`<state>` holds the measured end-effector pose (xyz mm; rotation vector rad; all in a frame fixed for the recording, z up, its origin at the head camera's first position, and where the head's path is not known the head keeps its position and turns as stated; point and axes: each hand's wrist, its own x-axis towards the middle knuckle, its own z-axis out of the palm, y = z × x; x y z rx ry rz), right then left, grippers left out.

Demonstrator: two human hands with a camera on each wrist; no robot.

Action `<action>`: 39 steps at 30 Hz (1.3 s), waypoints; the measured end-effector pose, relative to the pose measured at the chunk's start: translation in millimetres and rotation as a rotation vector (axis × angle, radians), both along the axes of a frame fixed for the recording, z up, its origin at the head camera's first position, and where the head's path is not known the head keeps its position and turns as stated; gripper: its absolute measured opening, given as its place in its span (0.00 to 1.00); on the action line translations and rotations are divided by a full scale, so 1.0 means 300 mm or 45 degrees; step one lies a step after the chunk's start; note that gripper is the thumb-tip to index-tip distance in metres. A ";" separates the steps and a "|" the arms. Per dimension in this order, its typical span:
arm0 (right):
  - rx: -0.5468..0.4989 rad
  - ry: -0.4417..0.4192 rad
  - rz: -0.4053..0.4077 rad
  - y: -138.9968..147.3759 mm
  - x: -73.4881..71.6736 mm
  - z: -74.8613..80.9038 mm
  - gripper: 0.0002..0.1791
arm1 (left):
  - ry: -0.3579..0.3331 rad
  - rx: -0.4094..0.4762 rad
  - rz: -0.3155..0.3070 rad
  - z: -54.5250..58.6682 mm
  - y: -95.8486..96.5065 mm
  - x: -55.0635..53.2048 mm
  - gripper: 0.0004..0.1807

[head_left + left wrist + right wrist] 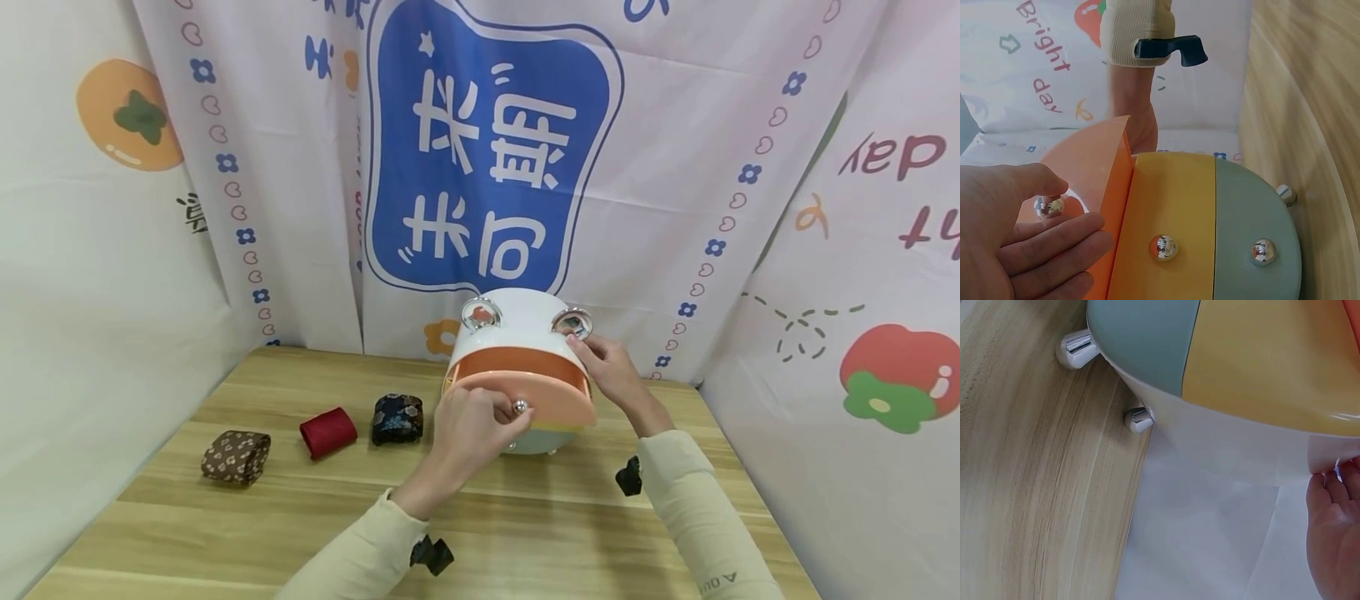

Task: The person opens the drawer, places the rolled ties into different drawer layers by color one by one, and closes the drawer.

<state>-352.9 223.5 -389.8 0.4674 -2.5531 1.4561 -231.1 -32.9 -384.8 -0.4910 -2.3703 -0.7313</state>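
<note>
A small rounded drawer cabinet [517,312] with a white shell and two silver round eyes stands at the back of the table. Its top orange drawer [558,398] is pulled out; the yellow drawer [1172,187] and green drawer [1244,206] are closed, each with a silver knob. My left hand [476,425] pinches the orange drawer's knob [1049,206] between thumb and index finger, the other fingers extended below. With its thumb beside the right eye, my right hand [611,371] rests against the cabinet's side; in the right wrist view its fingers touch the white shell [1241,444].
Left of the cabinet lie a dark floral rolled tie [397,418], a red rolled tie [328,432] and a brown patterned rolled tie [236,457] on the wooden table [247,550]. Printed cloth [300,167] hangs behind and at both sides.
</note>
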 end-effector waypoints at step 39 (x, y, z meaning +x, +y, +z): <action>-0.004 -0.027 -0.006 0.004 -0.002 -0.004 0.30 | 0.017 -0.030 -0.009 -0.007 -0.002 0.102 0.16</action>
